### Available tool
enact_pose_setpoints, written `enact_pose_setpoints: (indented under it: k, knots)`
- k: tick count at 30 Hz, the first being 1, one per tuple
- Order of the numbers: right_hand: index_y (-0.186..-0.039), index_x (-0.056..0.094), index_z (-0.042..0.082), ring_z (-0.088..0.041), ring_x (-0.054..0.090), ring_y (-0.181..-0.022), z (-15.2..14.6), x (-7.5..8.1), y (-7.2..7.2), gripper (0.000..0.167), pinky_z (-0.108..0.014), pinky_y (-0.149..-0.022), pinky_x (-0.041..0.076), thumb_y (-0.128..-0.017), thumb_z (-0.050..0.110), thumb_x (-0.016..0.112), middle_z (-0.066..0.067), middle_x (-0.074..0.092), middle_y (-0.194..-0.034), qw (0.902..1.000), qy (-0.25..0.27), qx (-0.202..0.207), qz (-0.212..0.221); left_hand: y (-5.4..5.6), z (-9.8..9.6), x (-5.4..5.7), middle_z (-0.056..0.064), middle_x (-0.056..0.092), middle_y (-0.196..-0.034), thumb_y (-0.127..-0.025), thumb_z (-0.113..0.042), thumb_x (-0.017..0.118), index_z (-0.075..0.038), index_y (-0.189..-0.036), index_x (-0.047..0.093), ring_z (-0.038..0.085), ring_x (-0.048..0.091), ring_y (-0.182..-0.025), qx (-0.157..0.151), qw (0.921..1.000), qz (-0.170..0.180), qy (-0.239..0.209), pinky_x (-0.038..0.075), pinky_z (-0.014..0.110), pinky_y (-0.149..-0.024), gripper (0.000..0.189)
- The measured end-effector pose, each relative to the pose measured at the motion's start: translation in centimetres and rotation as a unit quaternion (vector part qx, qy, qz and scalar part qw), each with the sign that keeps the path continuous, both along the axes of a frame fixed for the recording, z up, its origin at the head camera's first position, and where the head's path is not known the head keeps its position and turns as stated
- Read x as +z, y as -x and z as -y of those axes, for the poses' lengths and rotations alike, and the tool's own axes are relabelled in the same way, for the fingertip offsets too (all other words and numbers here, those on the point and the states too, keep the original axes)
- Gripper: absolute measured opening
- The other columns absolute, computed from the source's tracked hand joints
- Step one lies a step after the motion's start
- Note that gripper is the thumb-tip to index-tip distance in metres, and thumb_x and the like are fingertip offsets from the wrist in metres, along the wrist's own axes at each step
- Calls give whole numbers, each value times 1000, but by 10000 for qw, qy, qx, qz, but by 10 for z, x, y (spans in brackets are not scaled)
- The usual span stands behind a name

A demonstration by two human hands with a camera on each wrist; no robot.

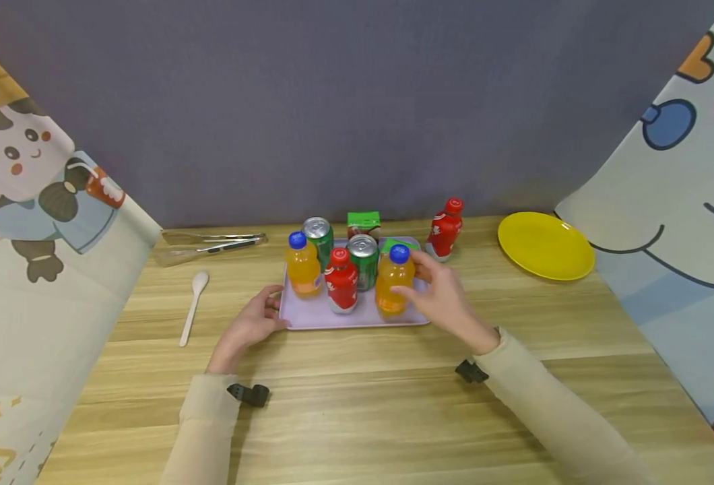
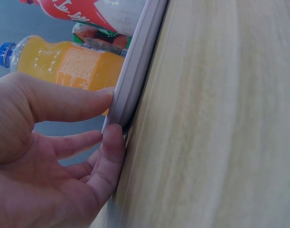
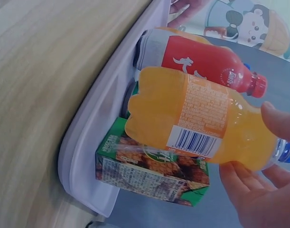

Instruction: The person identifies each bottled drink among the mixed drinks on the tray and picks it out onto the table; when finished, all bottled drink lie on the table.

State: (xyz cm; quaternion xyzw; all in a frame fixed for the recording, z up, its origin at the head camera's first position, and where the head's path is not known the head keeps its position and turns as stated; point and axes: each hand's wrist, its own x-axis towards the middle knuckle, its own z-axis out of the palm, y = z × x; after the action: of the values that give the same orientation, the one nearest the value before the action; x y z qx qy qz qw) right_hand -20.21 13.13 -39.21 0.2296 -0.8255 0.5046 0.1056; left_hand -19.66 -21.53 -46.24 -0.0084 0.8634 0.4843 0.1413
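Observation:
My right hand (image 1: 444, 300) holds a bottle of orange drink (image 1: 391, 293) with a blue cap, thumb and fingers on either side of its upper part. The bottle is over the right part of a pale purple tray (image 1: 357, 320). At the tray's left edge, my left hand (image 1: 252, 322) grips the rim with thumb and fingertips. On the tray stand another orange drink bottle (image 1: 304, 269), a red bottle (image 1: 341, 286), and two green cans (image 1: 366, 266). A green and brown drink carton (image 3: 152, 171) stands beside the held bottle, mostly hidden behind it in the head view.
Another green-topped carton (image 1: 364, 221) is at the tray's back edge. A second red bottle (image 1: 444, 232) stands behind and right of the tray, with a yellow plate (image 1: 545, 246) farther right. Tongs (image 1: 211, 247) and a white spoon (image 1: 193, 306) lie at left. A grey wall (image 1: 357, 114) closes the back.

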Motion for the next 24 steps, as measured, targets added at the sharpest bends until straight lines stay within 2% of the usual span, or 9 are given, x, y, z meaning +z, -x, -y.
enact_pose_setpoints:
  k: [4,11,18,24]
  knots:
    - [-127,54,-3,-30,62,-102,-8,-6,3,59,-41,-84,51,-74,3,80,-18,62,-118,10000,-57,-36,-66,-1,0,1,20,49,-115,-78,3,71,-2,-143,33,26,53,-91,3,10000,1,-16,48,34,-75,76]
    - [-128,55,0,-24,62,-105,-17,-3,0,59,-35,-85,50,-75,3,80,-12,62,-119,9999,-50,-1,-120,-2,-1,2,20,50,-115,-78,3,72,-1,-143,33,26,53,-91,13,10000,1,-30,48,34,-76,76]
    - [-129,54,-1,-26,61,-106,-23,2,-6,59,-33,-85,49,-75,2,79,-12,61,-120,9999,13,84,-140,-2,0,2,19,49,-114,-78,3,71,-1,-143,33,26,53,-89,9,10000,-20,-51,48,34,-74,76]
    - [-129,55,-1,-25,62,-104,-32,-3,-4,62,-35,-84,50,-73,1,81,-12,63,-117,9998,80,23,-186,-2,0,2,19,50,-114,-78,3,71,-1,-143,33,26,52,-89,-5,10000,-30,-31,48,34,-74,75]
